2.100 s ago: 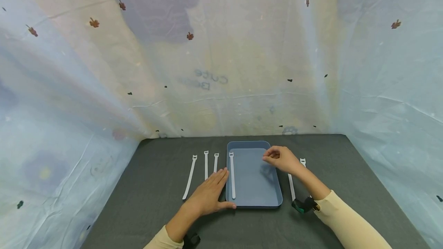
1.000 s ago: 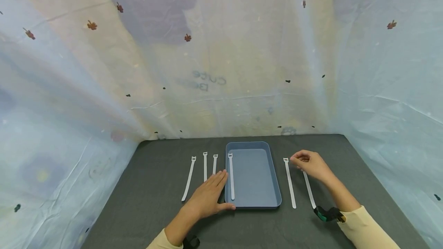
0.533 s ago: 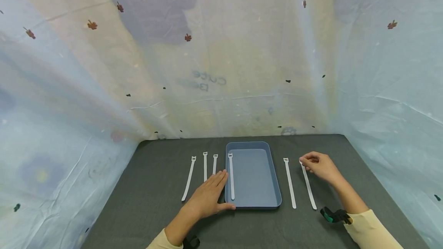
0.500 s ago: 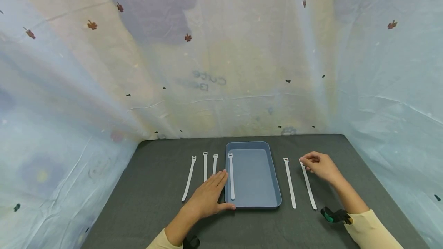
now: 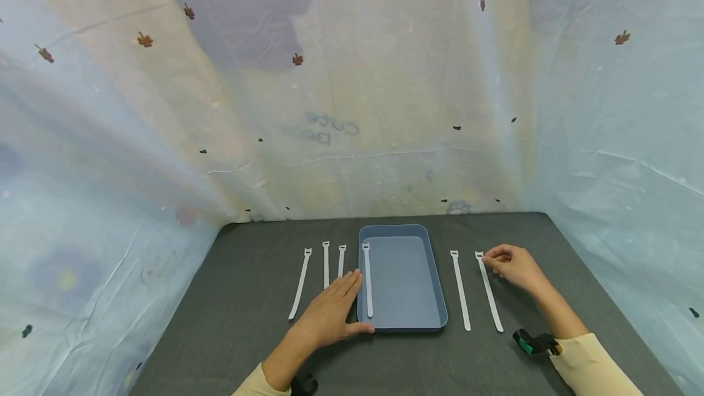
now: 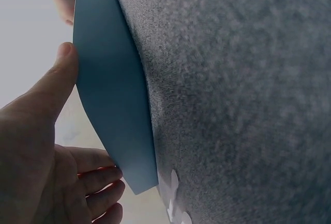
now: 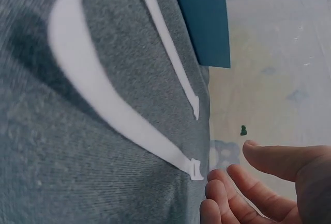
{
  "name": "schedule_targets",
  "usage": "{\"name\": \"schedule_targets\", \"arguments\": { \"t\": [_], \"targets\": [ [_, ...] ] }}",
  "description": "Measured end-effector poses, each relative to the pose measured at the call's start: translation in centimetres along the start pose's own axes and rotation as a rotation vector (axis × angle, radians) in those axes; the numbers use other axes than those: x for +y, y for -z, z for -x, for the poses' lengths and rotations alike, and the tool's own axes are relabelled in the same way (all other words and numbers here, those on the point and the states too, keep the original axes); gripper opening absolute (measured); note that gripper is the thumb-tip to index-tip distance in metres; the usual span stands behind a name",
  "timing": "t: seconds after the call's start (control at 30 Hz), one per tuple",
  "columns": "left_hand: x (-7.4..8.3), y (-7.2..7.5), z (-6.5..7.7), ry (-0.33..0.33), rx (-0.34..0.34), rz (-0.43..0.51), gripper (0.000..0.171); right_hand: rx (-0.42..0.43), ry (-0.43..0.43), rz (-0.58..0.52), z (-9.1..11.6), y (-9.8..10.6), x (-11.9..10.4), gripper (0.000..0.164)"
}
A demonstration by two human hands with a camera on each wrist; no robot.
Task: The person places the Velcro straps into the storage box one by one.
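My left hand (image 5: 332, 308) rests against the left side and near corner of a shallow blue-grey tray (image 5: 407, 280), thumb and fingers extended. In the left wrist view, the thumb (image 6: 64, 58) and fingertips touch the tray's wall (image 6: 111, 89). Inside the tray, along its left side, lies one white cable strap (image 5: 368, 280). My right hand (image 5: 514, 267) is beside the slotted head of the outer right cable strap (image 5: 489, 292). The right wrist view has thumb and fingers apart, fingertips right by that strap's head (image 7: 195, 169), with nothing between them.
Another white strap (image 5: 461, 291) lies between the tray and the outer right one. Left of the tray are a slanted strap (image 5: 300, 284) and two more, partly behind my left hand. A dark grey cloth (image 5: 242, 322) covers the table; a patterned sheet (image 5: 385, 170) hangs behind.
My right hand has moved rightward from over the tray to the outer right strap. Its fingers covered the strap's head half a second ago; the head now shows. My left hand has stayed put.
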State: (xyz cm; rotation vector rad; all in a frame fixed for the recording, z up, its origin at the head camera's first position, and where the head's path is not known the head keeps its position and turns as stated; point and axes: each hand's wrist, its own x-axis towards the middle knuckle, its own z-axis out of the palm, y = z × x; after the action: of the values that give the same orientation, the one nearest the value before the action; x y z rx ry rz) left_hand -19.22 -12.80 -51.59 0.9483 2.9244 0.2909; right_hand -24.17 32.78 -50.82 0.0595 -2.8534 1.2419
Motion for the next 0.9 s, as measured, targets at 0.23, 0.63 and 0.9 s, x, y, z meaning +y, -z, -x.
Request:
{"name": "schedule_targets", "arguments": {
  "t": [0.23,0.63,0.9],
  "targets": [
    [0.1,0.1,0.0,0.001,0.0,-0.001,0.112,-0.011,0.005,0.041,-0.7,-0.3,1.0,0.027],
    [0.0,0.1,0.0,-0.014,0.003,-0.004,0.112,0.009,-0.014,0.079,-1.4,-0.6,1.8,0.026],
    [0.2,0.2,0.1,0.009,-0.011,0.011,0.111,0.024,0.003,0.1,-1.5,-0.8,1.9,0.023]
  ]
}}
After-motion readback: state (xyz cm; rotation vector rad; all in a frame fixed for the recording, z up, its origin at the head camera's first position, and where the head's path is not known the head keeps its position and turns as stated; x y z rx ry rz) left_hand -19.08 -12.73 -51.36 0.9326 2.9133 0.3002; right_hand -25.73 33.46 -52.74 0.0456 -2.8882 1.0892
